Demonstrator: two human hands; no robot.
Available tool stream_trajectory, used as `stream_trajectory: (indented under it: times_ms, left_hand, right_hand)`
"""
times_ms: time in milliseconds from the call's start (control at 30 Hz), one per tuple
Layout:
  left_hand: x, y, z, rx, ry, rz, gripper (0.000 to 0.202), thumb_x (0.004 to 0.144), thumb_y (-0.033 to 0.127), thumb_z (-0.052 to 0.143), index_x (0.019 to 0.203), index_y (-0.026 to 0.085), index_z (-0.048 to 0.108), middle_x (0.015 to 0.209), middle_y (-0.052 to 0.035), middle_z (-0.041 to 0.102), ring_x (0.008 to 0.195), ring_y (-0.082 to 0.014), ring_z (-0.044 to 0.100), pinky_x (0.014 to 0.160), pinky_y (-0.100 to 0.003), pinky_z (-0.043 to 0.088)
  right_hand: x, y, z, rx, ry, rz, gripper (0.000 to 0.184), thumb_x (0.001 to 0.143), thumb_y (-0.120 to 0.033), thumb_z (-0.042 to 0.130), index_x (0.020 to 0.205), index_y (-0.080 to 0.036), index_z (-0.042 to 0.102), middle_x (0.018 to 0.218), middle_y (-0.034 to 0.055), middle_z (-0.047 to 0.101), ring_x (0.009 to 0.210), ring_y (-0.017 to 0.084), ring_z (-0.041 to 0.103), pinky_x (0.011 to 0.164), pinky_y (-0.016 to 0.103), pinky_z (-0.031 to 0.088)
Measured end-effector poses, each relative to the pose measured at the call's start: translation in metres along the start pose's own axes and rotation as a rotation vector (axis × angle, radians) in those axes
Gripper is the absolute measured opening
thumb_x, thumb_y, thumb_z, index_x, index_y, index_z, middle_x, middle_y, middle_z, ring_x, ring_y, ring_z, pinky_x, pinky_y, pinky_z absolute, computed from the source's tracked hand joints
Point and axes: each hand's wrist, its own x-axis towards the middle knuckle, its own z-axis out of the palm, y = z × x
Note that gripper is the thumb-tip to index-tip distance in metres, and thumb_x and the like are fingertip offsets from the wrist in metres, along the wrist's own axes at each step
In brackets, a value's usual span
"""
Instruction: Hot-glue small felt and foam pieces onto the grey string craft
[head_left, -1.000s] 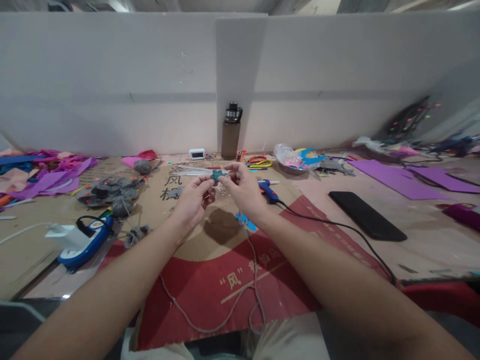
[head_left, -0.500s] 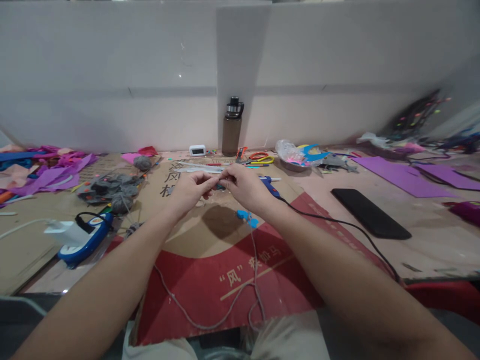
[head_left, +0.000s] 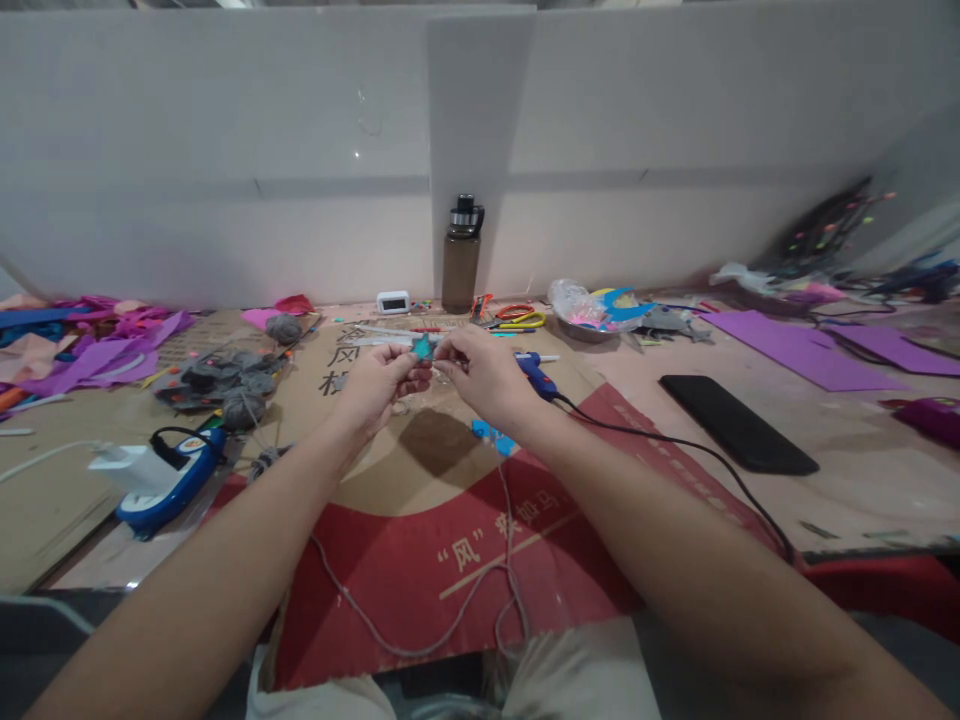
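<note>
at the left, a gray yarn ball is located. by the left hand, a teal star is gripped at the fingertips, raised above the cardboard. the right hand is positioned just beside the star, fingers bent; whether anything is pinched there cannot be told. farther right, a glue gun is placed, then a black phone on the tabletop.

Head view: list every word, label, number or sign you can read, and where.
"“风”": pale, on the cardboard's red part; then perhaps "疾如马", blurred.
"风": black, on its brown part; adjoining characters unclear.
Pale print along its right edge: too blurred.
Left brown sheet: print too small.
White device: display unreadable.
</note>
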Motion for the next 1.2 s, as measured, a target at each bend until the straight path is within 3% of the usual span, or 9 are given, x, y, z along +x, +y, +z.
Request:
stream_trajectory:
  times_ms: [433,800,967,1200]
  left_hand:
    - [-0.0020,-0.0008,0.0025,-0.096,0.016,0.037,0.015,0.070,0.014,0.068,0.072,0.014,0.053,0.067,-0.0017,0.062,0.059,-0.0094,0.061,0.060,-0.022,0.051]
    - [-0.0058,0.0001,0.0063,-0.166,-0.027,0.029,0.019,0.069,0.014,0.068,0.077,0.016,0.051,0.068,-0.0005,0.065,0.060,-0.0104,0.062,0.063,-0.024,0.051]
    - [-0.0045,0.0010,0.0039,-0.167,-0.070,0.000,0.019,0.071,0.016,0.069,0.086,0.014,0.058,0.075,-0.0028,0.067,0.060,-0.0091,0.062,0.062,-0.023,0.051]
    - [-0.0051,0.0024,0.0046,-0.130,-0.108,-0.062,0.013,0.070,0.017,0.071,0.078,0.011,0.062,0.063,-0.0014,0.062,0.056,-0.0080,0.059,0.058,-0.020,0.051]
  right_hand:
    - [-0.0015,-0.0027,0.0037,0.031,0.034,0.128,0.016,0.089,-0.024,0.049,0.074,-0.020,0.047,0.078,0.0032,0.055,0.077,0.017,0.048,0.072,0.030,0.036]
    - [-0.0039,-0.0022,0.0068,-0.035,0.005,0.099,0.024,0.094,-0.029,0.040,0.071,-0.021,0.040,0.077,0.0020,0.051,0.073,0.016,0.045,0.068,0.029,0.033]
    - [-0.0041,-0.0004,0.0069,-0.050,0.006,0.072,0.026,0.095,-0.030,0.039,0.070,-0.021,0.041,0.077,0.0019,0.052,0.074,0.015,0.045,0.067,0.028,0.034]
    - [-0.0045,-0.0020,0.0037,-0.081,0.023,0.055,0.031,0.096,-0.035,0.035,0.068,-0.021,0.037,0.073,0.0009,0.049,0.069,0.015,0.043,0.064,0.028,0.030]
